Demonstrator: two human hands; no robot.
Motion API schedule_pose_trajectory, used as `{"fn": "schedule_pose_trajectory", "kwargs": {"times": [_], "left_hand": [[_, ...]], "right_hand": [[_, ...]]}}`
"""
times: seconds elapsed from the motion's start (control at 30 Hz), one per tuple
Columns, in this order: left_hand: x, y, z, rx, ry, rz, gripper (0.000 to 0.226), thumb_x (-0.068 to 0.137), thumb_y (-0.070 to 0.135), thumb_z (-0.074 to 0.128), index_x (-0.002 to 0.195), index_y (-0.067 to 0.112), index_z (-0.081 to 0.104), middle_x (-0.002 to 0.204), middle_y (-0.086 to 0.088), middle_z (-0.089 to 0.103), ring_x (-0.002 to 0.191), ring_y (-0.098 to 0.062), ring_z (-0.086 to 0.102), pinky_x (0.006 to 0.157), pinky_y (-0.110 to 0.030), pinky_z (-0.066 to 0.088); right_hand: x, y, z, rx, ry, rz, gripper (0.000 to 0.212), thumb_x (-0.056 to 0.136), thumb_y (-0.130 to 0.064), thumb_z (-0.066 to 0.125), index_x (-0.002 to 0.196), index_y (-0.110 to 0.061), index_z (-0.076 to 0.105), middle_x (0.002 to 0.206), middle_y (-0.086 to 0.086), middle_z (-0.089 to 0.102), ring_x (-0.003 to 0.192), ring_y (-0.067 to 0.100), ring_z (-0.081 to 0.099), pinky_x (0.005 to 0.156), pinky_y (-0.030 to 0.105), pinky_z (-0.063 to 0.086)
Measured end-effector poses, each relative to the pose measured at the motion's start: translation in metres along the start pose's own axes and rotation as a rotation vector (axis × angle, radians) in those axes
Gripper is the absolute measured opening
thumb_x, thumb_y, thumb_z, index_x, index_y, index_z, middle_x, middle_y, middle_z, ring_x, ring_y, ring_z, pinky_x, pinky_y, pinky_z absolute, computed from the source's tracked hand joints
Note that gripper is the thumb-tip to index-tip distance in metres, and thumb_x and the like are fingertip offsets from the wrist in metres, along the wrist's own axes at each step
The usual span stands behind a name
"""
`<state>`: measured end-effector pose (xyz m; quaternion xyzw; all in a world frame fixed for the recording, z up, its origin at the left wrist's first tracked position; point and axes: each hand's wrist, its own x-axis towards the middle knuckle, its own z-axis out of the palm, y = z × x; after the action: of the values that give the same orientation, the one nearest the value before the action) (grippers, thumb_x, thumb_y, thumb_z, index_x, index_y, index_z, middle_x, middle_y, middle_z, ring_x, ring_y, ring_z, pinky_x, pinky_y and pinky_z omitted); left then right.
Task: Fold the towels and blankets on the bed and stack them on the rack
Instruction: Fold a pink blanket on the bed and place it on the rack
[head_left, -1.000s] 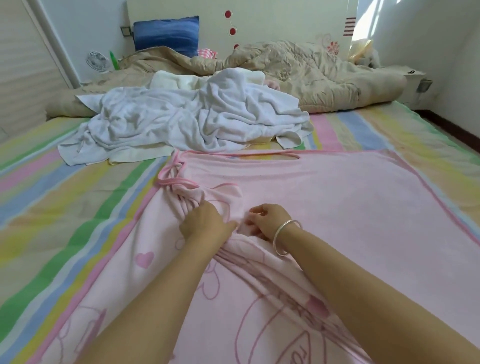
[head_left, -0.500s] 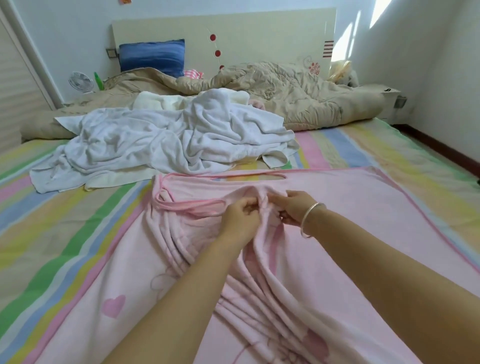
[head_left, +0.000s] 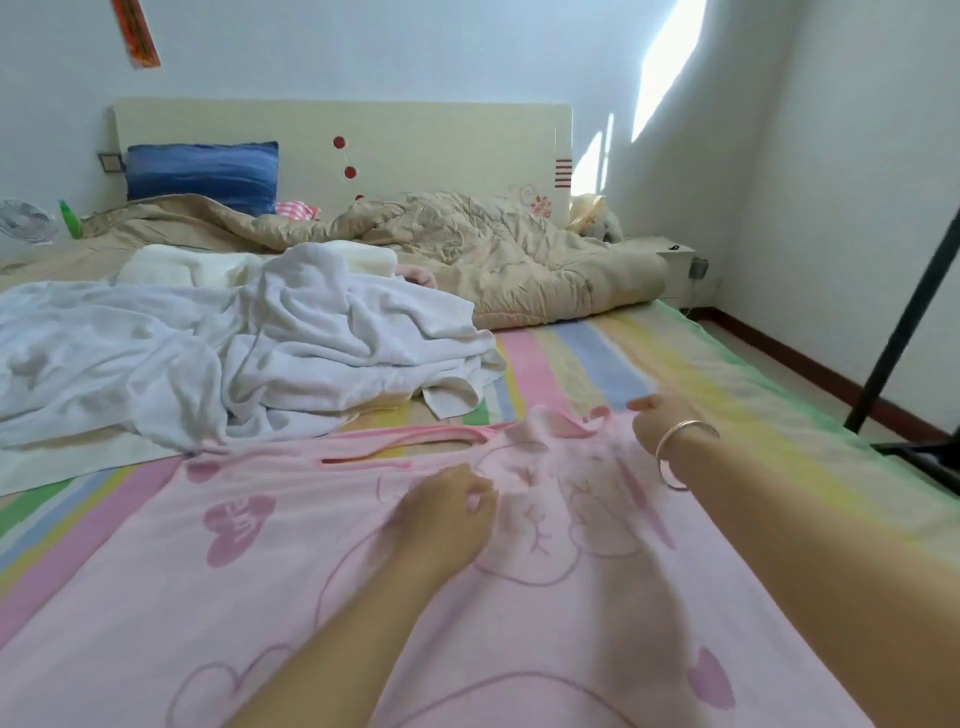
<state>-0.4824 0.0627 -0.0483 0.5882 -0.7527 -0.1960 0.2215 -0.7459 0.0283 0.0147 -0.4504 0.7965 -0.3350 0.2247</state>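
The pink blanket (head_left: 291, 597) lies spread over the near half of the bed (head_left: 597, 364), flat except for a bunched patch at its far edge. The left hand (head_left: 441, 514) has its fingers curled into that loose cloth. The right hand (head_left: 657, 421), with a bracelet (head_left: 675, 452) on its wrist, pinches the gathered far edge just to the right, though blur hides how its fingers sit.

The cloth looks thin, soft and light. It should drape and wrinkle easily rather than hold a crease, so it is probably best taken by its corners or bound hem and pulled taut.

Just beyond it on the left, a heap of white towels (head_left: 234, 353) sprawls, nearly touching the blanket's far edge and limiting room to spread it further. Further back lie a beige quilt (head_left: 467, 244) and a blue pillow (head_left: 202, 174). A black rack (head_left: 904, 322) stands off the bed on the right.
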Motion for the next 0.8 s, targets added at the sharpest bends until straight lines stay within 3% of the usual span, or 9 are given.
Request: {"fn": "schedule_pose_trajectory", "kwargs": {"times": [0.07, 0.13, 0.2, 0.27, 0.37, 0.47, 0.53, 0.67, 0.8], "left_hand": [[0.015, -0.006, -0.004, -0.064, 0.166, -0.058, 0.020, 0.088, 0.035, 0.047, 0.087, 0.030, 0.066, 0.099, 0.009, 0.068, 0.099, -0.019, 0.063, 0.088, -0.035, 0.050], [0.029, -0.010, -0.009, 0.021, 0.254, -0.091, 0.020, 0.089, 0.025, 0.053, 0.102, 0.028, 0.067, 0.113, 0.003, 0.066, 0.108, -0.021, 0.059, 0.091, -0.033, 0.047], [0.042, -0.018, -0.014, 0.139, 0.225, -0.091, 0.031, 0.090, 0.026, 0.057, 0.121, 0.022, 0.060, 0.126, -0.002, 0.060, 0.119, -0.023, 0.052, 0.097, -0.033, 0.042], [0.049, -0.026, -0.018, 0.270, 0.149, -0.083, 0.046, 0.090, 0.035, 0.060, 0.133, 0.023, 0.051, 0.134, -0.001, 0.055, 0.126, -0.023, 0.047, 0.101, -0.032, 0.038], [0.055, -0.028, -0.014, 0.371, 0.089, -0.086, 0.045, 0.089, 0.041, 0.062, 0.131, 0.027, 0.054, 0.134, 0.004, 0.055, 0.126, -0.020, 0.048, 0.102, -0.029, 0.037], [0.054, -0.017, -0.006, 0.507, 0.156, -0.078, 0.033, 0.091, 0.034, 0.059, 0.124, 0.030, 0.061, 0.127, 0.005, 0.057, 0.121, -0.019, 0.048, 0.099, -0.029, 0.036], [0.051, -0.007, 0.002, 0.552, 0.201, -0.063, 0.034, 0.091, 0.029, 0.057, 0.125, 0.029, 0.056, 0.127, 0.005, 0.053, 0.121, -0.019, 0.045, 0.100, -0.029, 0.034], [0.055, 0.004, 0.022, 0.452, 0.265, 0.036, 0.045, 0.088, 0.023, 0.057, 0.131, 0.030, 0.045, 0.128, 0.006, 0.049, 0.121, -0.017, 0.043, 0.100, -0.028, 0.034], [0.075, 0.019, 0.029, 0.395, 0.278, 0.116, 0.061, 0.084, 0.003, 0.045, 0.141, 0.022, 0.036, 0.142, 0.006, 0.041, 0.134, -0.015, 0.034, 0.110, -0.026, 0.024]], "right_hand": [[0.002, 0.014, 0.008, -0.133, -0.012, 0.030, 0.038, 0.088, -0.004, 0.051, 0.123, -0.010, 0.061, 0.126, 0.012, 0.060, 0.101, 0.028, 0.057, 0.081, 0.027, 0.046], [0.005, 0.023, 0.016, -0.186, -0.032, 0.084, 0.035, 0.090, -0.013, 0.056, 0.124, -0.008, 0.058, 0.126, 0.014, 0.059, 0.105, 0.028, 0.057, 0.067, 0.024, 0.045], [0.009, 0.029, 0.024, -0.301, 0.012, 0.103, 0.041, 0.082, -0.032, 0.060, 0.120, -0.018, 0.058, 0.122, 0.010, 0.060, 0.109, 0.030, 0.056, 0.073, 0.025, 0.045], [0.013, 0.032, 0.027, -0.341, 0.048, 0.118, 0.043, 0.073, -0.040, 0.060, 0.111, -0.022, 0.061, 0.115, 0.006, 0.064, 0.093, 0.027, 0.059, 0.078, 0.025, 0.049], [0.018, 0.031, 0.022, -0.467, -0.077, -0.049, 0.034, 0.091, -0.016, 0.060, 0.123, -0.003, 0.059, 0.123, 0.019, 0.059, 0.067, 0.020, 0.045, 0.046, 0.012, 0.040], [0.007, 0.026, 0.019, -0.573, -0.057, -0.186, 0.012, 0.086, -0.024, 0.057, 0.091, -0.015, 0.061, 0.107, 0.013, 0.064, 0.089, 0.026, 0.056, 0.071, 0.026, 0.044], [0.005, 0.026, 0.024, -0.690, -0.130, -0.301, 0.014, 0.085, -0.030, 0.053, 0.075, -0.020, 0.050, 0.093, 0.003, 0.061, 0.093, 0.025, 0.057, 0.073, 0.028, 0.039], [0.005, 0.029, 0.036, -0.259, -0.209, -0.391, 0.031, 0.094, -0.042, 0.047, 0.069, -0.025, 0.053, 0.090, 0.001, 0.056, 0.094, 0.027, 0.056, 0.080, 0.033, 0.042], [0.015, 0.020, 0.039, 0.576, -0.383, -0.041, 0.037, 0.096, -0.048, 0.047, 0.121, -0.026, 0.065, 0.125, -0.001, 0.057, 0.113, 0.016, 0.056, 0.099, 0.031, 0.042]]}}
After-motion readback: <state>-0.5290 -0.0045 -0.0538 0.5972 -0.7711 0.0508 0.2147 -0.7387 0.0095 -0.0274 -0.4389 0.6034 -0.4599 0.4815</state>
